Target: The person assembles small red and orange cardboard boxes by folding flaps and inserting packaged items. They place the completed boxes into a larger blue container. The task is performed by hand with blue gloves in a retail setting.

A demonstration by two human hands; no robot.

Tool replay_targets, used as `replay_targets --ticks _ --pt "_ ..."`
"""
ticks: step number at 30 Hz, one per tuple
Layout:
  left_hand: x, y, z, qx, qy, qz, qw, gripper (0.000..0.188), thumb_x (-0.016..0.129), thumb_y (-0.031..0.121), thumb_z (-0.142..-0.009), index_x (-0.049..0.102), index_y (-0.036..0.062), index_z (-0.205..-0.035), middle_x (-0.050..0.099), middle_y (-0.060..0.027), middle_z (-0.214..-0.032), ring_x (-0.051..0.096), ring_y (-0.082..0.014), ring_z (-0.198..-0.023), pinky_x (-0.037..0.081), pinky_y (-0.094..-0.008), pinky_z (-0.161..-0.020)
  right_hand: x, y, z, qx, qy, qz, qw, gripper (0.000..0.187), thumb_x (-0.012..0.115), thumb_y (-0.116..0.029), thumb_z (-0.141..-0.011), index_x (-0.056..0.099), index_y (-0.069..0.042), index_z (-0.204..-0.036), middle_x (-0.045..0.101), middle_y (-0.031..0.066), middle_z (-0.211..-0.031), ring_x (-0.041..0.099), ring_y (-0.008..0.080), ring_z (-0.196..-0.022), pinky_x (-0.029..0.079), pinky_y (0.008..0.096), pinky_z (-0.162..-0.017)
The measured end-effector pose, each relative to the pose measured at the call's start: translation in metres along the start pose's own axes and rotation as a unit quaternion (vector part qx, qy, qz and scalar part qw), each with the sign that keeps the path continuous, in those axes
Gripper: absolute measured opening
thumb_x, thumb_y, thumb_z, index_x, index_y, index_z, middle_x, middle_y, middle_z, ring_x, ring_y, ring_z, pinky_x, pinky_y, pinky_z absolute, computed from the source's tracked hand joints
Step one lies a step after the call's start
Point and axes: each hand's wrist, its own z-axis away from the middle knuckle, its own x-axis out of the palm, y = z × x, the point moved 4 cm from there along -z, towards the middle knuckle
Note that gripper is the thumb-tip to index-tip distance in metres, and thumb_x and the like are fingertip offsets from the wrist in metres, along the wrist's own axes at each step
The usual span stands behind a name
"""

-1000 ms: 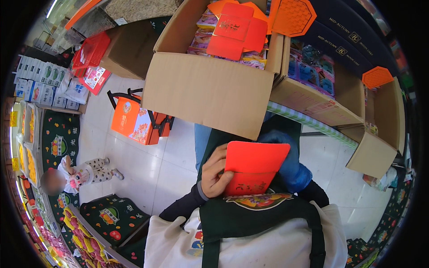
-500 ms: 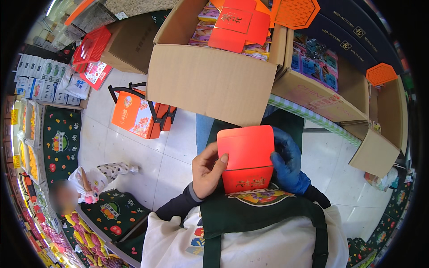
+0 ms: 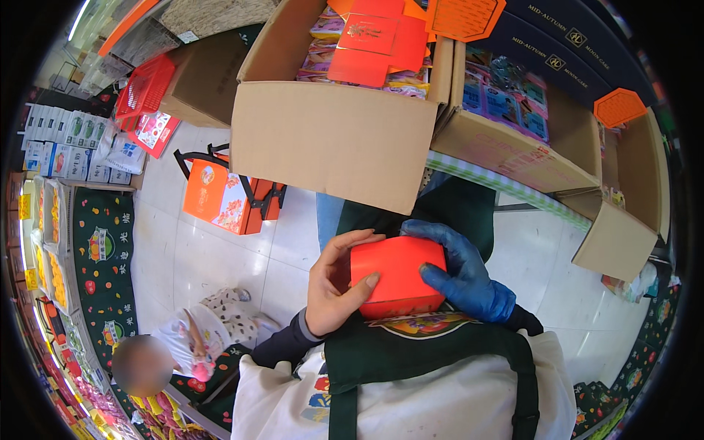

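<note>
Left hand: the bare left hand (image 3: 334,290) grips the left side of a flat red cardboard carton (image 3: 396,275), thumb on its face, fingers curled over its top edge.
Right hand: the right hand (image 3: 462,275) in a blue glove clasps the carton's right side.
Carton: held between both hands, just above the green apron (image 3: 433,352) at the chest.
Ahead: a large open brown cardboard box (image 3: 334,132) holds red card pieces (image 3: 378,40).
Floor: an orange gift box (image 3: 216,198) stands on white tiles.

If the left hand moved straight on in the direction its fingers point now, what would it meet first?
The left hand points up and right across the red box it holds. Beyond that, probably the big cardboard box, though depth is unclear.
</note>
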Motion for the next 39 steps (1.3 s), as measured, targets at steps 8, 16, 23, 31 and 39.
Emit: replay_targets --ticks 8,16,23,31,39 --pt "0.007 0.007 0.008 0.083 -0.03 -0.047 0.995 0.05 0.064 -0.004 -0.076 0.046 -0.0056 -0.123 0.055 -0.0157 -0.115 0.052 -0.0204 -0.112 0.039 -0.0319 -0.097 -0.002 -0.011 0.01 -0.04 -0.017 0.037 0.998 0.045 0.06 -0.006 -0.082 0.045 0.001 -0.125 0.051 0.0166 -0.125 0.054 0.0244 -0.112 0.041 0.0356 -0.097" --pt "0.008 0.012 0.003 0.079 -0.038 -0.072 0.994 0.035 0.06 -0.003 -0.079 0.052 -0.0042 -0.113 0.054 -0.0179 -0.115 0.053 -0.023 -0.11 0.04 -0.0342 -0.095 -0.004 -0.016 0.007 -0.088 -0.012 0.121 0.989 0.032 0.06 -0.009 -0.083 0.055 0.0 -0.113 0.058 0.0177 -0.113 0.057 0.0284 -0.107 0.045 0.0356 -0.092" --pt "-0.004 0.002 -0.015 0.01 -0.128 0.039 0.991 0.019 0.051 0.004 -0.089 0.06 -0.0037 -0.104 0.052 -0.0172 -0.118 0.053 -0.0235 -0.108 0.041 -0.0336 -0.094 -0.005 -0.02 0.006 -0.107 -0.01 0.142 0.984 0.03 0.06 -0.008 -0.082 0.056 -0.001 -0.111 0.059 0.0167 -0.11 0.057 0.0295 -0.105 0.045 0.0366 -0.091" --pt "0.01 -0.017 -0.026 -0.174 -0.319 0.075 0.928 0.077 0.046 0.048 -0.086 0.023 -0.0005 -0.14 0.041 -0.0206 -0.133 0.038 -0.0285 -0.127 0.026 -0.0384 -0.106 -0.008 -0.016 0.008 -0.043 -0.054 0.034 0.997 0.027 0.053 0.0 -0.084 0.057 -0.001 -0.11 0.059 0.0152 -0.111 0.056 0.0251 -0.105 0.043 0.0358 -0.093" --pt "0.009 -0.001 -0.02 -0.193 -0.349 0.01 0.917 0.074 0.049 0.038 -0.085 0.021 -0.0023 -0.141 0.036 -0.0195 -0.135 0.034 -0.0288 -0.128 0.024 -0.0378 -0.107 -0.002 -0.023 0.003 0.081 -0.06 -0.099 0.99 0.035 0.052 0.003 -0.084 0.052 0.0 -0.12 0.054 0.0114 -0.119 0.055 0.0171 -0.104 0.042 0.0318 -0.095"
